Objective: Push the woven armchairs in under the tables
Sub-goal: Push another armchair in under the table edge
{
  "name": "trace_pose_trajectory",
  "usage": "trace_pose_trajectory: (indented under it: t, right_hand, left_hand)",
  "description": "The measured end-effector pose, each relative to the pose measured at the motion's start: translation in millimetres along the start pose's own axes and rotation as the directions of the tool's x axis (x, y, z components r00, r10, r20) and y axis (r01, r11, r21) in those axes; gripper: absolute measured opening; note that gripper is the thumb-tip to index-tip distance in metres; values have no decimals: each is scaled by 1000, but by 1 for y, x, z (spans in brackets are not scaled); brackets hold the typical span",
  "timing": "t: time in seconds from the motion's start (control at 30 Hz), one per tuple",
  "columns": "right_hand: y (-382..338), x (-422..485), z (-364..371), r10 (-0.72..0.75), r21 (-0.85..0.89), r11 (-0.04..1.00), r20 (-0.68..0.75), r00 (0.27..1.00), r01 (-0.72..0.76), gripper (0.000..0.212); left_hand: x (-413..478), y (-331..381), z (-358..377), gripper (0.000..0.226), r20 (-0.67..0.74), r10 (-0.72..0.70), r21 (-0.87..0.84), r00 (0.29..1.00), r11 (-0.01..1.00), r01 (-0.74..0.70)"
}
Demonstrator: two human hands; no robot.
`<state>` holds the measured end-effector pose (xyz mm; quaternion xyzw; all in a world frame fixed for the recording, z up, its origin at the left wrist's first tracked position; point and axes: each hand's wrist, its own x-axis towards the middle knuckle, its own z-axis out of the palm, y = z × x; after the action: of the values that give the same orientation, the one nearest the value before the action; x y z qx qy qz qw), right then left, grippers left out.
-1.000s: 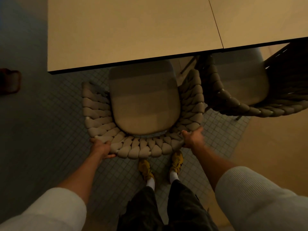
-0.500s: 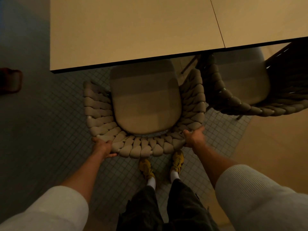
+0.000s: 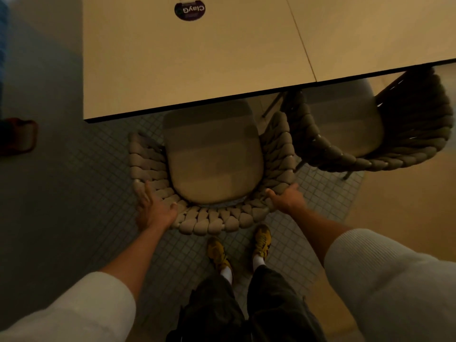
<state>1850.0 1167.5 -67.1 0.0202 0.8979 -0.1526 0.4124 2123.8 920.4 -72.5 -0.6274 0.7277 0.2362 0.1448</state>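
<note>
A beige woven armchair (image 3: 214,223) with a smooth seat cushion (image 3: 214,164) stands in front of me, and the front of its seat reaches under the edge of a pale table (image 3: 197,58). My left hand (image 3: 154,211) lies flat against the back's left corner, fingers stretched and apart, thumb on the weave. My right hand (image 3: 287,199) grips the rim at the back's right corner. A darker second woven armchair (image 3: 370,164) sits to the right, partly under the adjoining table (image 3: 370,33).
My feet in yellow shoes (image 3: 218,253) stand just behind the chair on small grey floor tiles. A round dark sticker (image 3: 189,9) is on the tabletop. A red-brown object (image 3: 18,135) sits on the floor at the far left.
My left hand has loosened from a grip on the chair back to a flat, spread hand higher along the left corner. The view has tilted up a little; the chair has hardly moved.
</note>
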Motion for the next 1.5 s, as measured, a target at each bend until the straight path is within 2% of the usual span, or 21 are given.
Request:
trace_pose_trajectory:
  t: [0.1,0.2,0.27,0.33,0.47,0.6,0.77,1.03,1.17,1.33,1.5]
  right_hand:
    - [-7,-12,-13,-79,-133,988,19,997,81,115]
    - [-7,-26,-20,-147,-254,955,42,988,153,113]
    - [-2,-37,-22,-205,-366,907,52,977,210,103]
    - [7,-49,-28,-257,-420,869,67,964,260,89]
    - [35,-67,-52,-288,-380,882,36,957,280,72]
    - [66,-65,-83,-214,-244,949,-38,976,198,67]
    - [117,-46,-144,-139,-161,979,-65,988,127,71]
    - [216,-5,-248,-177,-220,962,-48,983,162,78]
    - [249,7,-287,-164,-216,964,-20,986,156,76]
    - [284,28,-329,-160,-165,974,-14,987,156,77]
    - [291,47,-351,-168,-138,977,-20,986,163,77]
  left_hand:
    - [-5,22,-12,101,34,222,118,974,967,-224]
    - [-15,50,-19,85,161,345,189,925,909,-372]
    - [-26,68,-21,73,251,412,250,876,847,-470]
    - [-39,81,-20,66,283,483,275,828,786,-553]
    - [-69,103,-13,57,337,578,261,743,701,-664]
    - [-100,124,0,54,389,617,233,684,653,-721]
    - [-134,164,21,59,425,640,198,641,625,-755]
    - [-197,267,73,64,365,695,232,620,576,-783]
    - [-222,303,93,64,368,675,197,640,616,-763]
    - [-247,332,113,78,414,573,38,707,765,-642]
    - [-255,366,123,81,413,517,-67,750,838,-541]
